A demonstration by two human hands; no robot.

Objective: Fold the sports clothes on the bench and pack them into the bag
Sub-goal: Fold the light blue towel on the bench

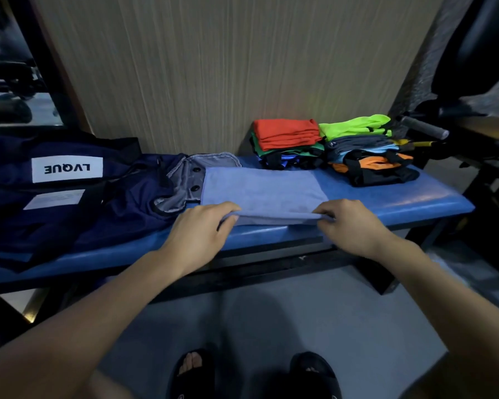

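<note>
- Currently a fold is in hand: the blue cloth (261,188) lies flat mid-tabletop (386,197), its near edge pinched by the left hand (198,228) and right hand (347,223).
- Next, judged: edge carried away to the far side, corners kept level.
- Bag (55,191) lies left; folded stacks (329,145) behind right.

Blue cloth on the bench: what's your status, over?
Left hand and right hand each pinch the near edge of the blue cloth. Cloth flat on bench, part-folded. Bag at left, folded stacks behind; nothing blocking.
</note>
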